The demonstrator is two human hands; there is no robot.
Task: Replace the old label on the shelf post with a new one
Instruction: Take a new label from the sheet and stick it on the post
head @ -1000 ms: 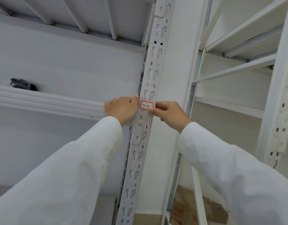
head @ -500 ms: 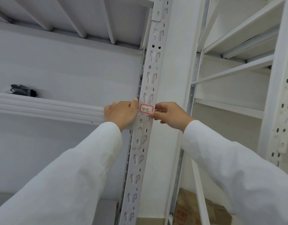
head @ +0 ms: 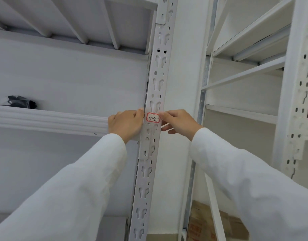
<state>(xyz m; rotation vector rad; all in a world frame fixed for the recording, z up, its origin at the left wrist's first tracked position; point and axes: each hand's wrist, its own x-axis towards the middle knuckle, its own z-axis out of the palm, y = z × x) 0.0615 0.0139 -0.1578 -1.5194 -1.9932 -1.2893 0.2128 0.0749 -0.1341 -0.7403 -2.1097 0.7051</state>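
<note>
Head view, read from the left: a dark crumpled item [head: 22, 101], too small to identify, lies on a white shelf whose ribbed front beam [head: 50, 120] runs across to the middle. Above it, the underside of a higher shelf [head: 71, 20] shows its cross ribs. The left hand [head: 126, 123], in a white sleeve [head: 66, 186], is loosely curled against the left edge of the shelf post [head: 154, 87], its thumb tip pressed at the left border of the label [head: 153, 117]; whether it grips anything beyond that contact cannot be told. The post is a pale upright punched with keyhole slots, leaning slightly in the wide-angle frame. The label, white with a red border and handwritten "4-2", sits flat on the front face of the post, just above a bracket plate [head: 147, 141] and between the two hands. The right hand [head: 180, 122], also in a white sleeve [head: 250, 183], has its fingertips pinched at the label's right edge, the remaining fingers partly open below. Behind it stands a white wall column [head: 184, 66]. Farther right, a second white rack [head: 289, 94] carries shelves, and cardboard boxes [head: 207, 225] sit low down beside its inner upright.
</note>
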